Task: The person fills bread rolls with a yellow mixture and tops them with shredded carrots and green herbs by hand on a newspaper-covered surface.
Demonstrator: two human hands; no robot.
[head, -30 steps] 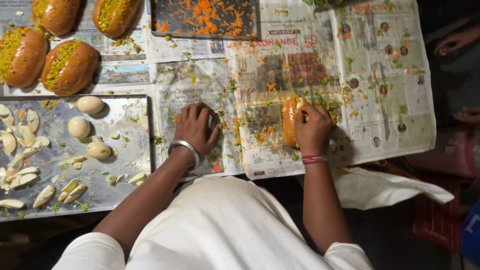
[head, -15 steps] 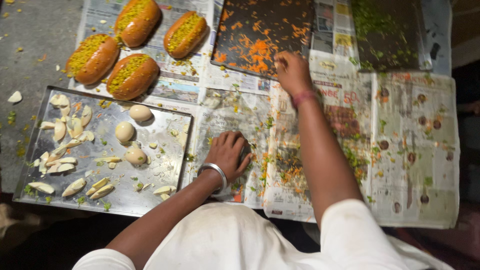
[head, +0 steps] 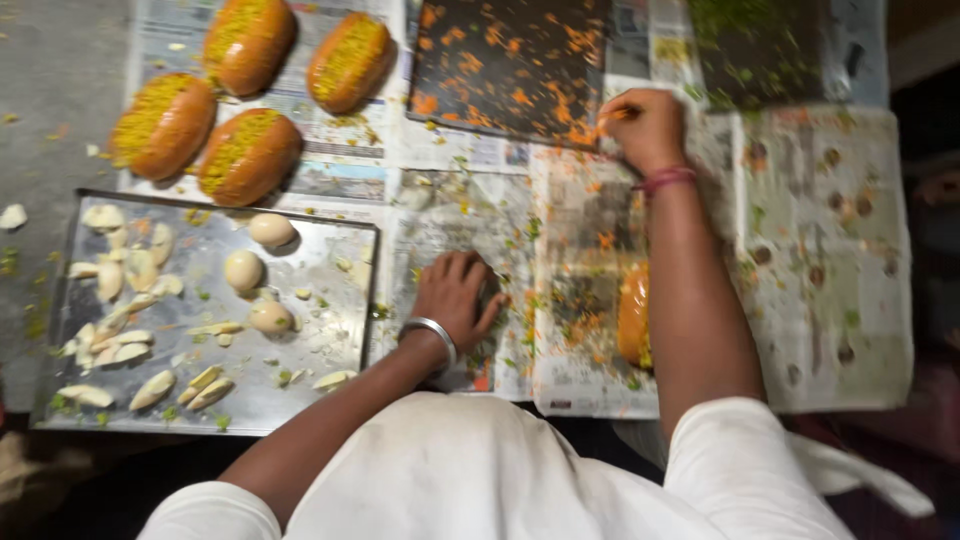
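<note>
Right hand (head: 645,128), pink band on wrist, fingers bunched closed, pinching orange shreds (head: 598,128) at the lower right corner of the dark rectangular tray (head: 510,62) scattered with orange bits. Left hand (head: 455,297), silver bangle, lies palm down with loosely curled fingers on the littered newspaper (head: 580,250); whether it covers anything, cannot tell. Orange-topped brown bun (head: 633,318) sits just beside the right forearm. Four topped buns (head: 245,95) upper left. Steel tray (head: 320,290) with pale peeled pieces at left.

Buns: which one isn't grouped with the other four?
The bun on the newspaper, beside the right forearm; the four topped buns sit together at top left.
</note>
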